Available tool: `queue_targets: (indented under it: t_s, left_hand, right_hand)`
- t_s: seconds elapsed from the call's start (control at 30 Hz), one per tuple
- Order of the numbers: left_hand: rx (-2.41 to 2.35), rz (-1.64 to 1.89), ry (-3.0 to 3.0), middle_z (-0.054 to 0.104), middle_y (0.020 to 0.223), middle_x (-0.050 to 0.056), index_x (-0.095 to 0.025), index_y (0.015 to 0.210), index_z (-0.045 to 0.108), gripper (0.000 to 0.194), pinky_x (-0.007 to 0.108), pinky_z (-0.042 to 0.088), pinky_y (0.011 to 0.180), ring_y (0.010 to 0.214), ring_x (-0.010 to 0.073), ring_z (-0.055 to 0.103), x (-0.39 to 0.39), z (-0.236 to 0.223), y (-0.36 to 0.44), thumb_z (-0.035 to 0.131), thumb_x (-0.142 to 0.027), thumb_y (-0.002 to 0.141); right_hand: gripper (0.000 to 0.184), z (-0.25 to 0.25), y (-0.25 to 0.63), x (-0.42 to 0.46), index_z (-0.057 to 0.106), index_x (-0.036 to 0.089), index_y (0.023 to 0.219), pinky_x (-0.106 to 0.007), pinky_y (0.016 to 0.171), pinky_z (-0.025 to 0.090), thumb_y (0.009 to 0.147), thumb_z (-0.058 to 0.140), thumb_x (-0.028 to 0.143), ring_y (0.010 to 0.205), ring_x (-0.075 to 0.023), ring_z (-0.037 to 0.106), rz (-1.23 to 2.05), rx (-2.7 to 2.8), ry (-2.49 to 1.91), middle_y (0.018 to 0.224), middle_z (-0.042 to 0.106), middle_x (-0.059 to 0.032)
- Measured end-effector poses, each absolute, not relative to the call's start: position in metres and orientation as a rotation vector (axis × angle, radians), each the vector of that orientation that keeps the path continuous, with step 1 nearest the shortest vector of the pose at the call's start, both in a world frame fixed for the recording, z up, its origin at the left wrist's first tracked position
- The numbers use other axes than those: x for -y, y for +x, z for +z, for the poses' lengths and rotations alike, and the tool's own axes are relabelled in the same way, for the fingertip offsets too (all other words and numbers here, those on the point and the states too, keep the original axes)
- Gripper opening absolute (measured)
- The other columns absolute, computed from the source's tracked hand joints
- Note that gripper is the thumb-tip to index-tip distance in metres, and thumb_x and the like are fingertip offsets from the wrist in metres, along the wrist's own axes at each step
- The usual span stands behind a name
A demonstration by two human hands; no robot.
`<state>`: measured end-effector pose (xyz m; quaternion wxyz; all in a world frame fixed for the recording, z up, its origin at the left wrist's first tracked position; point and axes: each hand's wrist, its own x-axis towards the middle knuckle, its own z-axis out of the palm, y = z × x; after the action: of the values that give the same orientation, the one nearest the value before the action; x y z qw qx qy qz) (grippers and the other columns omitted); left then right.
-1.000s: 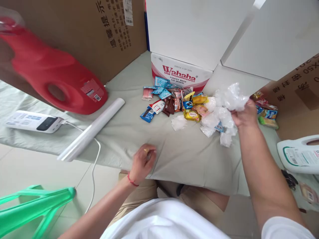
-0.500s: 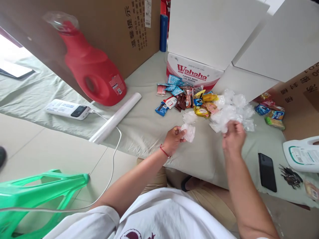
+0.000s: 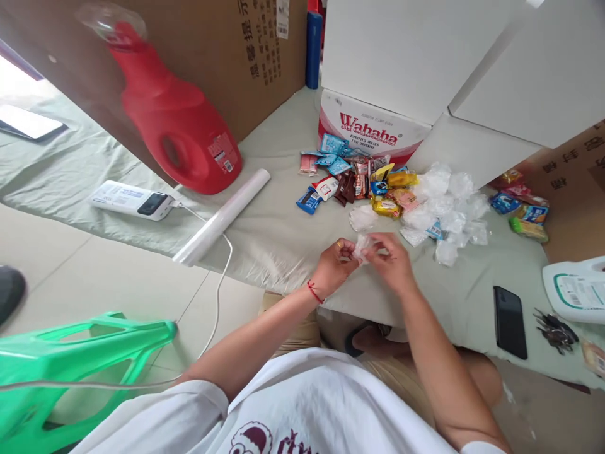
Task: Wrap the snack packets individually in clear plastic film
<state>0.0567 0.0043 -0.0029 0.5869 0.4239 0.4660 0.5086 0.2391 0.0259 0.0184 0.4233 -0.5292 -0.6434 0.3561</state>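
Observation:
My left hand [image 3: 333,268] and my right hand [image 3: 390,265] meet above the green-grey cloth [image 3: 278,233], both pinching one small clear plastic bag [image 3: 362,246] between their fingertips. A red string circles my left wrist. Just beyond lies a heap of crumpled clear plastic bags [image 3: 444,208], and left of it a pile of small wrapped snacks [image 3: 357,183] in blue, brown, yellow and red. One more clear bag [image 3: 362,217] lies loose in front of the snacks.
A red detergent jug [image 3: 174,120], a roll of clear film [image 3: 222,215] and a white power bank [image 3: 132,200] with cable lie left. Behind stand a Wahaha box [image 3: 373,129] and cardboard. Right: more snacks [image 3: 520,208], black phone [image 3: 509,321], keys [image 3: 555,329], white jug [image 3: 574,290]. Green stool [image 3: 80,359] bottom left.
My right hand let go of the crumpled bag heap and came left. My left hand picked up one small bag, and both hands now hold it together.

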Motion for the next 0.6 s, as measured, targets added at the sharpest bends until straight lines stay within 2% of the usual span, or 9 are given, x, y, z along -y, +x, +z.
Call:
queue_targets:
  t_s: [0.1,0.23,0.37,0.47,0.6]
  left_hand:
    - [-0.946,1.095,0.869,0.068,0.087,0.001,-0.019,0.095,0.063,0.035,0.027,0.050,0.073,0.080,0.0147,0.062,0.005,-0.008,0.060,0.082,-0.038,0.072]
    - [-0.933,1.046,0.782,0.062,0.073,-0.003,-0.018,0.090,0.063,0.040,0.024,0.043,0.061,0.064,0.0098,0.053,0.010,-0.016,0.061,0.085,-0.046,0.072]
    - [-0.888,1.179,0.649,0.056,0.072,-0.006,-0.020,0.079,0.056,0.043,0.021,0.044,0.061,0.064,0.0075,0.051,0.009,-0.015,0.056,0.090,-0.044,0.069]
    - [-0.868,1.182,0.543,0.058,0.079,-0.006,-0.021,0.079,0.053,0.047,0.022,0.049,0.064,0.070,0.0086,0.056,0.011,-0.010,0.047,0.093,-0.042,0.066]
    - [-0.937,0.966,0.536,0.058,0.072,-0.004,-0.021,0.078,0.054,0.041,0.022,0.047,0.056,0.063,0.0095,0.056,0.005,0.002,0.052,0.091,-0.037,0.071]
  right_hand:
    - [0.027,-0.012,0.217,-0.001,0.080,0.025,0.102,-0.031,0.073,0.055,0.088,0.073,0.046,0.083,-0.0178,0.065,0.933,1.445,-1.354,0.099,0.071,-0.0056]
    - [0.019,-0.029,0.215,0.008,0.082,0.027,0.095,-0.029,0.076,0.054,0.086,0.072,0.041,0.088,-0.0173,0.067,0.982,1.271,-1.294,0.102,0.074,-0.0041]
    - [0.024,-0.033,0.226,0.012,0.079,0.025,0.090,-0.024,0.057,0.044,0.071,0.084,0.038,0.068,-0.0125,0.059,1.104,0.722,-1.185,0.087,0.073,-0.0007]
    - [0.033,-0.033,0.245,0.021,0.075,0.025,0.089,-0.022,0.053,0.041,0.060,0.089,0.036,0.065,-0.0114,0.058,1.110,0.433,-1.111,0.084,0.073,0.0011]
    - [0.034,-0.035,0.273,0.046,0.075,0.024,0.089,-0.020,0.046,0.032,0.062,0.091,0.037,0.057,-0.0090,0.051,1.057,0.427,-1.142,0.077,0.070,0.0019]
